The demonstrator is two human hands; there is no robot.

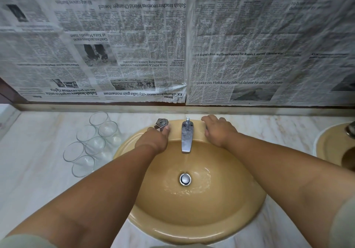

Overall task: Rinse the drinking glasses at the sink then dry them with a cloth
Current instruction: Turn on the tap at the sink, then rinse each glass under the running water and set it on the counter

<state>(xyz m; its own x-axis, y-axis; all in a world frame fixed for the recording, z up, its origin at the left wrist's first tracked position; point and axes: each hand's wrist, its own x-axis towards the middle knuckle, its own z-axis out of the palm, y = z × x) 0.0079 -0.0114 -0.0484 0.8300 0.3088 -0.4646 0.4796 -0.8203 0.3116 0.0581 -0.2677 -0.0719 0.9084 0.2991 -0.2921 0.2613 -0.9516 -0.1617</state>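
The glasses (95, 145) stand on the tabletop (34, 161), left of the sink (192, 234); they are probably light, fragile and slippery when wet, so best gripped around the wall. The left hand (156, 139) pinches the tap knob (162, 123) with its fingers; the right hand (218, 131) curls its fingers over something hidden.

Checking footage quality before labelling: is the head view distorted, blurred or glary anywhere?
Head view: wide-angle distortion splays the newspaper columns; print smears toward the right edge, legible mid-frame; light soft, shadows faint; mild glare on the faucet; clear glasses barely contrast with the counter.
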